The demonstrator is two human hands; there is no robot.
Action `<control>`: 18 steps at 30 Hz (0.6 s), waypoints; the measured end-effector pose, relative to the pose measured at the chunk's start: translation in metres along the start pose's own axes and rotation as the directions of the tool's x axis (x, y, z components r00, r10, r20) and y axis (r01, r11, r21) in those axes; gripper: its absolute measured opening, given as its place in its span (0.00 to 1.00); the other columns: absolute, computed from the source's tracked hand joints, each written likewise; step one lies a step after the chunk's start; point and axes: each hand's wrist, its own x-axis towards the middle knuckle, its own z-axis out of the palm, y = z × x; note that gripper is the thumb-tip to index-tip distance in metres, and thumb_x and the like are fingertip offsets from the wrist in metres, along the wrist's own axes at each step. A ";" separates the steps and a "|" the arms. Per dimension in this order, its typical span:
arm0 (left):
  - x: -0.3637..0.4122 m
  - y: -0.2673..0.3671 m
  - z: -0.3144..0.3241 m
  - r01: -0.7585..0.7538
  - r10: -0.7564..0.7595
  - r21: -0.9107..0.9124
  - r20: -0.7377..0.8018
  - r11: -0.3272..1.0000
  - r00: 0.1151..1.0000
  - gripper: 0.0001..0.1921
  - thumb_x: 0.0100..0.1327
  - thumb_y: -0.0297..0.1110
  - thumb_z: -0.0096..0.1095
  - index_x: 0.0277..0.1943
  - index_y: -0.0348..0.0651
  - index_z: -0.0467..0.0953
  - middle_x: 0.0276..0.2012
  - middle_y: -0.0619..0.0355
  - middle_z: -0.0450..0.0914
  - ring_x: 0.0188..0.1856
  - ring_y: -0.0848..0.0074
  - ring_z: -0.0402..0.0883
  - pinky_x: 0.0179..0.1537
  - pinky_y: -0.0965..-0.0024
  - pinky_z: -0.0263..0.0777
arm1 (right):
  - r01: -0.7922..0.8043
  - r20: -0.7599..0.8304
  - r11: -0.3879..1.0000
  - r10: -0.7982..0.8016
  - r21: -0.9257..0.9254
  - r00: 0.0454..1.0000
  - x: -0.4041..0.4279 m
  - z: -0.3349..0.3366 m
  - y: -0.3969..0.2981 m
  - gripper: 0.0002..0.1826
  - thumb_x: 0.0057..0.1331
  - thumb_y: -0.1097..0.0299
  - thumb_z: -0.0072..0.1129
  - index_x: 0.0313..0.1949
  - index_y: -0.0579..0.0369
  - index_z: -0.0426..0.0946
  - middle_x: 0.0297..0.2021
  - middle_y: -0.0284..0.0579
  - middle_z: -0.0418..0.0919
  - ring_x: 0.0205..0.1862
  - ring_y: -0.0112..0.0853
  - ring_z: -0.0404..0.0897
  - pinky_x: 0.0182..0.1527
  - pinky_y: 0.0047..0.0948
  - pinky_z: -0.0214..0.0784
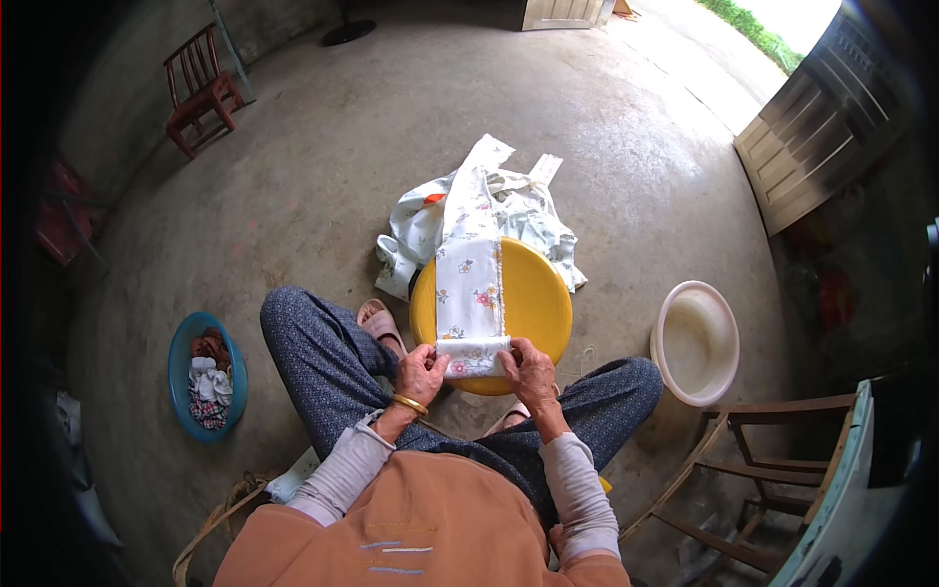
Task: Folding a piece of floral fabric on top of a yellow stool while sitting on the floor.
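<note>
A long strip of white floral fabric (pixel 469 293) lies across a round yellow stool (pixel 539 301) between my knees. Its near end is folded over into a short flap. My left hand (pixel 423 380) grips the flap's left corner between thumb and fingers. At the right corner, my right hand (pixel 530 373) pinches the same flap. The strip's far end runs off the stool over a crumpled heap of pale printed cloth (pixel 418 220) on the floor. One edge of the strip looks frayed.
A blue basin (pixel 176 381) with cloths stands on the concrete floor at left, a pale basin (pixel 693 345) at right. A wooden frame (pixel 763 469) is near my right side. Farther off are a red wooden chair (pixel 202 99) and an open door (pixel 814 125).
</note>
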 end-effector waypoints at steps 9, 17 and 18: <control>0.000 0.001 -0.003 0.131 -0.132 0.040 0.026 0.991 0.991 0.14 0.54 0.34 0.68 0.39 0.34 0.75 0.23 0.53 0.79 0.26 0.71 0.80 0.30 0.71 0.72 | 0.009 -0.002 0.999 -0.009 -0.049 1.000 0.001 0.002 -0.002 0.13 0.57 0.63 0.63 0.37 0.58 0.76 0.26 0.50 0.81 0.29 0.42 0.81 0.34 0.35 0.73; -0.009 0.031 -0.004 -0.368 0.494 0.651 -0.012 0.664 0.870 0.30 0.48 0.32 0.67 0.57 0.42 0.68 0.60 0.45 0.64 0.65 0.57 0.59 0.61 0.44 0.49 | 0.012 0.000 0.992 -0.012 -0.124 1.000 0.002 0.003 -0.001 0.15 0.55 0.62 0.63 0.38 0.56 0.74 0.22 0.45 0.79 0.27 0.40 0.80 0.32 0.37 0.72; -0.008 0.025 -0.001 -0.457 0.543 0.661 0.089 0.595 0.835 0.30 0.49 0.32 0.65 0.58 0.43 0.68 0.61 0.47 0.64 0.66 0.58 0.58 0.61 0.40 0.47 | -0.027 0.017 0.988 0.030 -0.150 0.999 0.002 0.002 -0.006 0.16 0.55 0.63 0.63 0.39 0.56 0.74 0.25 0.46 0.79 0.31 0.40 0.80 0.34 0.37 0.72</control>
